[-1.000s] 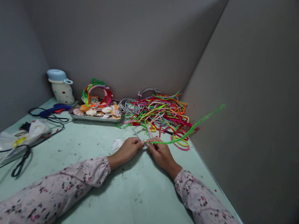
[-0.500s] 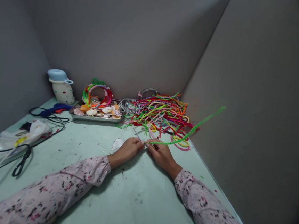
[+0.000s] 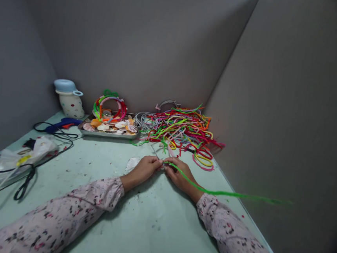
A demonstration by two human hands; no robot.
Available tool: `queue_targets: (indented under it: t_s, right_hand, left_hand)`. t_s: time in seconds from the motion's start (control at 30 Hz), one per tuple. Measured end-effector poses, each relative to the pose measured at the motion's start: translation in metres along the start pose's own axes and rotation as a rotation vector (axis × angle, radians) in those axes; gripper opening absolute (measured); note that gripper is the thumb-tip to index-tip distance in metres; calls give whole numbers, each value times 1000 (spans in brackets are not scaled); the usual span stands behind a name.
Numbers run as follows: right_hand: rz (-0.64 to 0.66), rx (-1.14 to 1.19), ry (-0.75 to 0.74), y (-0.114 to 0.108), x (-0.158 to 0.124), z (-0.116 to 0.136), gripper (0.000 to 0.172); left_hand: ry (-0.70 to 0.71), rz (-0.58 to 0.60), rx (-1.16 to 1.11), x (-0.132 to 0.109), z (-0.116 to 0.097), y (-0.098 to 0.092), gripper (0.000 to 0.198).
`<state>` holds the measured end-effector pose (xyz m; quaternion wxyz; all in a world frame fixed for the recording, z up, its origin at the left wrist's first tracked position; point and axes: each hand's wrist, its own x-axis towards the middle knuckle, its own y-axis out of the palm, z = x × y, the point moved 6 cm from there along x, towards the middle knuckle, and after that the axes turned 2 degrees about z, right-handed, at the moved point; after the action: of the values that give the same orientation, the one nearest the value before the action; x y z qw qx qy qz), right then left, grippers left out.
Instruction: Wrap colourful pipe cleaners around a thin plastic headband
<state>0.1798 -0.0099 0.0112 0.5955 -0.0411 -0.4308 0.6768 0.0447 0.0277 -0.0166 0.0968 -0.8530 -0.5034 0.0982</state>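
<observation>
Over the middle of the table, my left hand [image 3: 145,168] and my right hand [image 3: 181,175] meet fingertip to fingertip. A long green pipe cleaner [image 3: 221,193] runs from my right fingertips over the back of that hand and out past the table's right edge, its far end blurred. My left fingers pinch a thin grey wire [image 3: 155,151] that sticks up and away from me. Where the pipe cleaner and the wire meet, the fingers hide most of it. A round white piece [image 3: 132,163] lies just beyond my left wrist.
Behind my hands is a heap of coloured pipe cleaners [image 3: 183,124] beside coiled grey wire [image 3: 148,120]. A metal tray [image 3: 108,135] holds shells and several wrapped rings [image 3: 123,108]. At the left are a dotted bottle [image 3: 71,104], a blue glue gun [image 3: 59,125], cables and a plastic bag [image 3: 42,147].
The green pipe cleaner's free length has swung down from pointing up and right to lying across my right hand toward the right. Both hands stay nearly in place.
</observation>
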Motion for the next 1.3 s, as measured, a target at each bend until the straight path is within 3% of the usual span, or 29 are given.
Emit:
queue_targets:
  t_s: [0.27,0.43,0.67,0.9,1.0,1.3]
  right_hand:
    - [-27,25,-50,0,2,1,18]
    - [-60,36,5,-3,1,-3,16]
    - [-78,102,73,-4,1,-9,17]
    - [-57,105,76,-4,3,-6,17]
    - [-47,111,59,-2,2,-7,18]
    - [-3,66,50,1,1,-6,19]
  left_hand:
    - [14,-16,31,-1,0,-1,36]
    - [139,-2,152,-7,-12,2,28]
    - [385,-178,502,-22,-39,-1,19]
    - [550,-337,607,-33,-54,-7,19]
    - [562,-284,642,-29,-50,-4,27]
    - [465,-194,738,-18,-35,-4,18]
